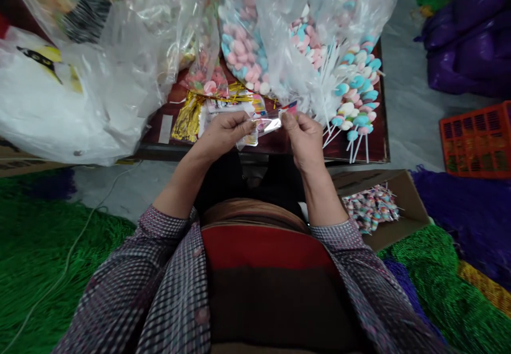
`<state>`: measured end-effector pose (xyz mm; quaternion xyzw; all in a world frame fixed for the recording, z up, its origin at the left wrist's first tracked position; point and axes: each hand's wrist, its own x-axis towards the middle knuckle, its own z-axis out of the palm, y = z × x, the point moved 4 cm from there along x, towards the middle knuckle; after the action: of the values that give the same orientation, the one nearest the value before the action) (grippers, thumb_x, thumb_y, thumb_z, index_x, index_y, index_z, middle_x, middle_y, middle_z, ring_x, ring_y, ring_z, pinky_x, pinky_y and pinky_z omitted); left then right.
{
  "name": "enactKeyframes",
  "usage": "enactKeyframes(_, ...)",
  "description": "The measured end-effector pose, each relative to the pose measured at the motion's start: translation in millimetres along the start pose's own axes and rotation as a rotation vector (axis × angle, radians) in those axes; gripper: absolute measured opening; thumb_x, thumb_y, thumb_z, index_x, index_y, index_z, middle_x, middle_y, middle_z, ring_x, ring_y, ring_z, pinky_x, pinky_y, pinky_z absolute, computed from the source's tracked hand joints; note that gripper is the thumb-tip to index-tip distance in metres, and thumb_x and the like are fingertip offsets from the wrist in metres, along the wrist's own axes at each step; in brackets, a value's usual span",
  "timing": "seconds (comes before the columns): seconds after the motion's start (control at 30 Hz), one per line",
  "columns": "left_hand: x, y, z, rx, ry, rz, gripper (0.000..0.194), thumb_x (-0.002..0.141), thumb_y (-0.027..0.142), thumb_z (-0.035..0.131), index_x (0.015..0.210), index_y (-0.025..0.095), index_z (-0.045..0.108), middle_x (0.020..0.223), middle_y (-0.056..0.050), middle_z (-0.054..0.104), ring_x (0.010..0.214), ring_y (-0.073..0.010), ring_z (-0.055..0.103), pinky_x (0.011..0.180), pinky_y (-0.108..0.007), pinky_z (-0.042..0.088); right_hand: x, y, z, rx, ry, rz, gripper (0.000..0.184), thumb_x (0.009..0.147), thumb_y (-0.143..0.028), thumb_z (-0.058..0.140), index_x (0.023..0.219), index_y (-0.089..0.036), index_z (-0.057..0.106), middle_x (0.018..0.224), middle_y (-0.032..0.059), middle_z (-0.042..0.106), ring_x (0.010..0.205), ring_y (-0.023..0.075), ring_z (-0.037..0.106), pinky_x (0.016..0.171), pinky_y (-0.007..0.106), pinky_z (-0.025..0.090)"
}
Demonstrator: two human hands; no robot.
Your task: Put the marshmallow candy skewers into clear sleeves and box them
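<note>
Right of the gold twist ties (187, 120), your left hand (227, 133) pinches one end of a clear plastic wrapper (271, 124) above the table (377, 143). Probably light, limp and slippery, it's best gripped by its ends; your right hand (305, 137) pinches the other, near marshmallow lollipops (356, 82).

Light is dim; glare whitens the clear wrapper (272, 125); shadow pools beneath the table (379, 142); edges blur.
</note>
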<state>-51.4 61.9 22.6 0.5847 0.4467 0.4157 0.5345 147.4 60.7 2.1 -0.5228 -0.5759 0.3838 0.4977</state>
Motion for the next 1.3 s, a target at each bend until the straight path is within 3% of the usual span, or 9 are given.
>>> enactKeyframes(0.17, 2.1, 4.7, 12.7, 0.109, -0.172, 0.049, 0.045, 0.081, 0.054, 0.076, 0.059, 0.019, 0.058, 0.057, 0.003, 0.048, 0.057, -0.0106, 0.043, 0.054, -0.024, 0.034, -3.3, 3.7, -10.2, 0.068, 0.015, 0.016, 0.051, 0.077, -0.075, 0.069, 0.082, -0.024, 0.067, 0.073, -0.0023, 0.064, 0.067, 0.0147, 0.06, 0.069, 0.033, 0.054)
enactKeyframes(0.33, 5.0, -10.1, 20.1, -0.149, 0.034, -0.028, 0.031, 0.081, 0.044, 0.078, 0.071, 0.02, 0.062, 0.066, 0.003, 0.056, 0.061, -0.0098, 0.051, 0.059, -0.023, 0.046, -17.0, 10.9, -14.6, 0.02, 0.081, 0.063, 0.055, 0.092, -0.07, 0.053, 0.063, -0.024, 0.057, 0.051, -0.0057, 0.044, 0.05, 0.0113, 0.046, 0.059, 0.029, 0.047)
enactKeyframes(0.5, 3.2, -17.2, 37.6, -0.399, 0.108, -0.149, 0.032, 0.085, 0.035, 0.075, 0.067, 0.02, 0.054, 0.066, 0.004, 0.052, 0.057, -0.0077, 0.052, 0.056, -0.021, 0.049, -19.8, 6.3, -14.7, 0.105, 0.084, 0.017, 0.048, 0.078, -0.072, 0.07, 0.086, -0.025, 0.07, 0.078, -0.0026, 0.067, 0.07, 0.0135, 0.061, 0.071, 0.032, 0.055)
enactKeyframes(0.57, 2.4, -16.0, 42.0, -0.368, 0.101, -0.164, 0.035, 0.087, 0.034, 0.074, 0.065, 0.019, 0.052, 0.063, 0.005, 0.05, 0.054, -0.007, 0.052, 0.053, -0.02, 0.047, -19.9, 7.7, -15.9, 0.134, 0.087, 0.045, 0.05, 0.075, -0.074, 0.072, 0.088, -0.026, 0.071, 0.078, -0.0026, 0.067, 0.067, 0.0137, 0.061, 0.065, 0.031, 0.055)
enactKeyframes(0.77, 1.2, -13.1, 44.4, -0.345, 0.076, -0.131, 0.026, 0.088, 0.03, 0.075, 0.071, 0.02, 0.059, 0.059, 0.006, 0.05, 0.046, -0.0054, 0.045, 0.048, -0.02, 0.041, -26.5, 15.5, -22.4, 0.08, 0.153, 0.097, 0.057, 0.089, -0.072, 0.056, 0.06, -0.023, 0.054, 0.051, -0.0055, 0.043, 0.047, 0.0099, 0.044, 0.049, 0.027, 0.042)
enactKeyframes(0.97, 1.4, -14.6, 50.4, -0.377, 0.18, -0.159, 0.045, 0.087, 0.047, 0.074, 0.064, 0.021, 0.046, 0.053, 0.009, 0.036, 0.04, -0.0039, 0.033, 0.043, -0.021, 0.035, -26.1, 9.5, -19.9, 0.072, 0.112, 0.051, 0.047, 0.081, -0.072, 0.066, 0.079, -0.025, 0.066, 0.071, -0.003, 0.06, 0.067, 0.0129, 0.058, 0.064, 0.028, 0.05)
enactKeyframes(1.1, -1.2, -19.7, 53.6, -0.416, 0.069, -0.133, 0.046, 0.081, 0.06, 0.076, 0.067, 0.023, 0.052, 0.047, 0.01, 0.03, 0.037, -0.0054, 0.028, 0.044, -0.024, 0.038, -27.5, 10.9, -22.0, 0.144, 0.175, 0.15, 0.054, 0.082, -0.073, 0.064, 0.064, -0.023, 0.056, 0.057, -0.005, 0.05, 0.051, 0.0104, 0.045, 0.051, 0.026, 0.041)
enactKeyframes(1.2, -3.5, -22.9, 51.1, -0.35, -0.058, -0.116, 0.039, 0.075, 0.06, 0.08, 0.08, 0.024, 0.067, 0.045, 0.01, 0.038, 0.038, -0.0064, 0.029, 0.043, -0.025, 0.032, -29.6, 6.7, -24.1, 0.118, 0.2, 0.165, 0.061, 0.084, -0.075, 0.059, 0.055, -0.022, 0.048, 0.05, -0.0055, 0.042, 0.048, 0.0095, 0.04, 0.048, 0.026, 0.036)
enactKeyframes(1.3, -2.6, -20.4, 41.5, -0.161, 0.002, -0.046, 0.038, 0.081, 0.054, 0.076, 0.064, 0.022, 0.065, 0.05, 0.004, 0.051, 0.047, -0.0086, 0.041, 0.048, -0.024, 0.034, -30.1, -2.4, -25.7, 0.067, 0.2, 0.144, 0.065, 0.083, -0.078, 0.057, 0.052, -0.022, 0.043, 0.049, -0.0056, 0.039, 0.049, 0.0088, 0.037, 0.049, 0.026, 0.034)
